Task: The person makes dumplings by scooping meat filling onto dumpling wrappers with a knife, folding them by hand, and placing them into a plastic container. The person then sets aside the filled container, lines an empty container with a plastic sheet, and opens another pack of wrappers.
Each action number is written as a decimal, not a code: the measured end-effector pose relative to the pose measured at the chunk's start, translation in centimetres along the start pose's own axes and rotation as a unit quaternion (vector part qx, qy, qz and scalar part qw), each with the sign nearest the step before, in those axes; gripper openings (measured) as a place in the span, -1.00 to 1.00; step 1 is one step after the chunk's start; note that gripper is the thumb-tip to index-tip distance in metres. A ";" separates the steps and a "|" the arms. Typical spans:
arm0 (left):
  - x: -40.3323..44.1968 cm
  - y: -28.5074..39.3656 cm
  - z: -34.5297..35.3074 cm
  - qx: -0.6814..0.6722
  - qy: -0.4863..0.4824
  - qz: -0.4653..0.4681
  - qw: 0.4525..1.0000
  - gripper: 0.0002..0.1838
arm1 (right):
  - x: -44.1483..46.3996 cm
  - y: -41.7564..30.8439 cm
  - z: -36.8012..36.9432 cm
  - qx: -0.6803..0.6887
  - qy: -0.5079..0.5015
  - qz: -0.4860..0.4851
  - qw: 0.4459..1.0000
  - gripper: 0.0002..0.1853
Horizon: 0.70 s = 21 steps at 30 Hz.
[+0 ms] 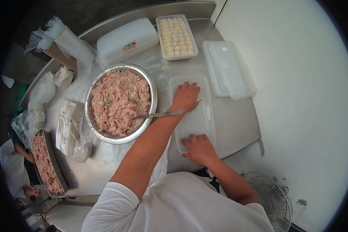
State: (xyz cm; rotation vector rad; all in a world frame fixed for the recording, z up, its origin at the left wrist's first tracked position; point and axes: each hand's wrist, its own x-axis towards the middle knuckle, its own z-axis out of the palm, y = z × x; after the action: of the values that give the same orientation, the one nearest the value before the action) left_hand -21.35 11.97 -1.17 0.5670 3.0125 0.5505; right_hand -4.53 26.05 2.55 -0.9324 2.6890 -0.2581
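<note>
A translucent plastic container (195, 121), long and rectangular, lies flat on the steel table in front of me. My left hand (186, 97) rests palm down on its far part with the fingers spread. At the near end my right hand (200, 150) touches the container, its fingers apart and slightly bent. Just left of the container stands a metal bowl (154, 98) full of minced meat (120, 100). A metal spoon or knife handle (162, 114) sticks out of the meat, passing by my left forearm; its other end is buried.
Behind are a box of dumplings (176, 36) and a closed plastic box (125, 40). Stacked lids or containers (228, 69) lie right. Left stand plastic rolls (71, 42), a bagged package (69, 127) and a meat tray (50, 162), near another person's arm (24, 153). A wire basket (272, 201) stands below.
</note>
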 end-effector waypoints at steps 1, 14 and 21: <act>0.1 -0.1 -0.2 0.001 0.001 0.000 1.000 -0.48 | 0.1 0.0 0.3 0.002 -0.024 0.011 1.000 -0.46; 0.1 0.1 1.0 -0.025 0.052 0.009 0.998 -0.61 | -0.5 0.5 -0.2 -0.024 0.014 -0.039 0.999 -0.46; -0.1 0.5 0.9 -0.005 0.025 -0.004 1.000 -0.48 | 0.4 0.4 -1.0 0.058 -0.145 -0.013 0.988 -0.45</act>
State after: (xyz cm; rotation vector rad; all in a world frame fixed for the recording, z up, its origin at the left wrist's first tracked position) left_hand -20.99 12.66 -1.86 0.5477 3.0555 0.5874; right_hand -5.38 26.19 3.26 -0.8952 2.3719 -0.2582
